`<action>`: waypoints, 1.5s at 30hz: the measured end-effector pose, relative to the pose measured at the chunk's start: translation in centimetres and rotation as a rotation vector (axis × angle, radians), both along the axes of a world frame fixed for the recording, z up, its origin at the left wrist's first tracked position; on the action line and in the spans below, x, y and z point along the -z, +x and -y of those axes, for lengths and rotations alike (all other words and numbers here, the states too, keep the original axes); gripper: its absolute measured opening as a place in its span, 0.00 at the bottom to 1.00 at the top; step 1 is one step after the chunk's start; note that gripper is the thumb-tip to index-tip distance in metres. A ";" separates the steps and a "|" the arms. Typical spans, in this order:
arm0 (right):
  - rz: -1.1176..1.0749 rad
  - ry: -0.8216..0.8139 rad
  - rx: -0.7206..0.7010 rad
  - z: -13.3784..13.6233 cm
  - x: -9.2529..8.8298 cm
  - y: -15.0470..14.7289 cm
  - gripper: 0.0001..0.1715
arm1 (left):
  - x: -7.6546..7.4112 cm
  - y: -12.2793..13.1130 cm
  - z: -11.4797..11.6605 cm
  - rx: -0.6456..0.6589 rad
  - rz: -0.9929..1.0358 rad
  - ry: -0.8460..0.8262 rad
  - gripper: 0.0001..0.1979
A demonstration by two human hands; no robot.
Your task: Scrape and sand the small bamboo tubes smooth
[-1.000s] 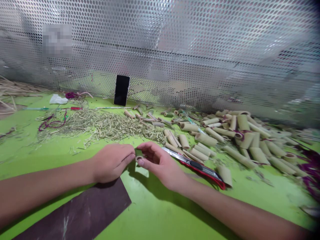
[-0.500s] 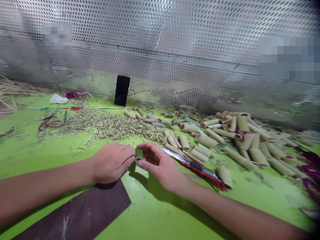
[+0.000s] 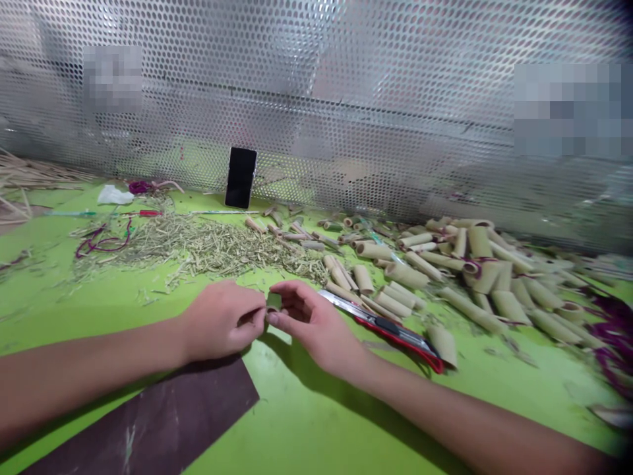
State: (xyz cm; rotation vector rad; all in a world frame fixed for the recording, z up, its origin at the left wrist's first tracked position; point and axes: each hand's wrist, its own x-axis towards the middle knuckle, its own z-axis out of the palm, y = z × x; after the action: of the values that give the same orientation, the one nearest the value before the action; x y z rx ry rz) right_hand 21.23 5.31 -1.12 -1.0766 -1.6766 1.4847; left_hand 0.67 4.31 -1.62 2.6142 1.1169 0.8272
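A short green bamboo tube [image 3: 273, 301] is held up over the green table between my two hands. My right hand [image 3: 316, 326] grips it from the right, thumb below and curled fingers behind. From the left, my left hand [image 3: 222, 320] is closed with thumb and forefinger pinched at the tube's left edge; its other fingertips are hidden. Under my left wrist lies a dark brown sheet [image 3: 198, 409], like sandpaper. Just right of my right hand rests a red and black utility knife [image 3: 390, 330], its blade extended toward the hand.
Several cut bamboo tubes [image 3: 484, 277] are heaped at the right, some with purple string. Thin bamboo slivers [image 3: 222, 247] spread behind my hands. A phone [image 3: 241, 177] leans against the perforated metal screen [image 3: 346, 99]. A white tissue [image 3: 115, 194] lies at the back left.
My left thumb and fingers have shifted slightly, opening a small gap inside the grip. The bamboo tube has turned a little; my right hand has hardly moved.
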 end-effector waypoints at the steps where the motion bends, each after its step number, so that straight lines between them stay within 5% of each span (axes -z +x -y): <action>1: 0.000 0.009 -0.001 0.0 0.0 0.0 0.21 | 0.0 0.0 -0.1 -0.002 0.017 -0.007 0.13; 13: -0.007 0.045 -0.047 0.0 -0.3 0.0 0.19 | -0.4 -0.1 -0.6 -0.011 0.064 0.048 0.11; 19: -0.052 0.000 -0.102 0.1 -0.2 0.4 0.21 | -1.0 -1.1 -1.6 -0.105 0.062 -0.105 0.14; 22: -0.116 -0.058 -0.173 -0.1 -0.4 0.8 0.21 | -1.1 -1.4 -1.7 -0.068 0.070 -0.116 0.19; 28: -0.177 -0.152 -0.248 -0.4 -0.4 1.4 0.23 | -0.7 -1.8 -1.2 0.082 0.169 -0.036 0.10; 38: -0.156 -0.153 -0.302 -0.4 -0.5 0.3 0.31 | -0.9 -0.9 -1.0 0.203 0.117 -0.020 0.23; 45: -0.125 -0.188 -0.246 0.3 0.0 0.4 0.26 | -1.2 -0.7 -0.8 0.105 0.100 0.091 0.26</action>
State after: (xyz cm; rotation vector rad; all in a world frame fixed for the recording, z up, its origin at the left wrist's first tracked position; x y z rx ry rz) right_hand 21.66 5.06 -1.14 -0.8746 -1.6531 1.8577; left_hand 0.00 5.09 -0.46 2.6455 0.9285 0.9952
